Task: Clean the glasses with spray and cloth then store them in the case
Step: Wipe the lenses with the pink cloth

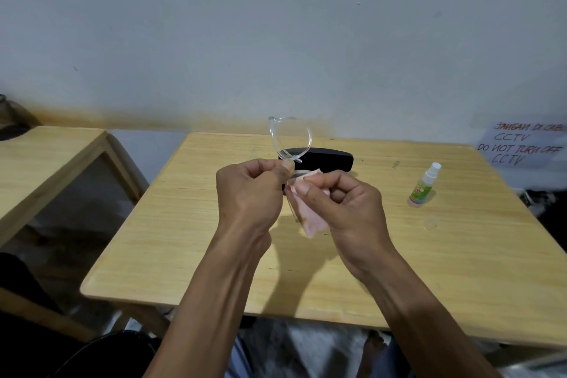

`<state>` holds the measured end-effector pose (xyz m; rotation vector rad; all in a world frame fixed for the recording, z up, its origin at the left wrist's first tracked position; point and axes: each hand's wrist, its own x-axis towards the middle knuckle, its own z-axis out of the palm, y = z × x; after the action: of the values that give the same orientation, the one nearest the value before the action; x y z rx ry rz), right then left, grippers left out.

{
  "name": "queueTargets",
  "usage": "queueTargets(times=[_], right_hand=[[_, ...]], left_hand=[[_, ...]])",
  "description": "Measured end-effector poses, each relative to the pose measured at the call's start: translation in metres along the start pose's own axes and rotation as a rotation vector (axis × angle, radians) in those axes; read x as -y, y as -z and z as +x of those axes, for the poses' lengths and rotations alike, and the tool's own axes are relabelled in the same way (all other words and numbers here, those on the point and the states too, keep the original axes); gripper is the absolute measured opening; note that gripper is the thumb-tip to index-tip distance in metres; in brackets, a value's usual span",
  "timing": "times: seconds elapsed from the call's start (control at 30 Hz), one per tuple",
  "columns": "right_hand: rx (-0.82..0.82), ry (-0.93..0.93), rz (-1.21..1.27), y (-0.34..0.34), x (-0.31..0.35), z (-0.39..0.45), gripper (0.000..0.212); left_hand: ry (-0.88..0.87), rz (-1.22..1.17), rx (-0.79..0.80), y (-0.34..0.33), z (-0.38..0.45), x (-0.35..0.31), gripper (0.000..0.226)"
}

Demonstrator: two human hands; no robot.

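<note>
Head view: wooden table [171,242], grey wall [214,24]

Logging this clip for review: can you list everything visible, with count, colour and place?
glasses: 1, clear frame, held up above the table centre
cloth: 1, pink, around the lower lens
case: 1, black, far table centre, behind the hands
spray bottle: 1, clear with white nozzle and green label, table right
cap: 1, clear, near the bottle
table: 1, light wood, centre
second table: 1, light wood, left
sign: 1, white, handwritten, right wall
left hand: pinches the glasses
right hand: pinches the cloth
</note>
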<state>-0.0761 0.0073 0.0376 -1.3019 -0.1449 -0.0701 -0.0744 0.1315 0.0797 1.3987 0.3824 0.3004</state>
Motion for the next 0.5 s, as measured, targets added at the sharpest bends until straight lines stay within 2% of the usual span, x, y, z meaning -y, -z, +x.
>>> queueTargets(times=[0.17, 0.33, 0.5], right_hand=[[0.057, -0.024, -0.037, 0.002, -0.0012, -0.0061, 0.011], [0.075, -0.066, 0.102, 0.0043, 0.0028, 0.002, 0.016], [0.097, -0.069, 0.042, 0.0044, 0.0035, -0.0053, 0.013]], left_hand=[[-0.005, 0.022, -0.003, 0.0034, 0.0026, 0.0018, 0.016], [-0.018, 0.03, 0.032, 0.0006, -0.0024, 0.005, 0.019], [-0.019, 0.028, 0.007, 0.0015, 0.0001, 0.0023, 0.016]])
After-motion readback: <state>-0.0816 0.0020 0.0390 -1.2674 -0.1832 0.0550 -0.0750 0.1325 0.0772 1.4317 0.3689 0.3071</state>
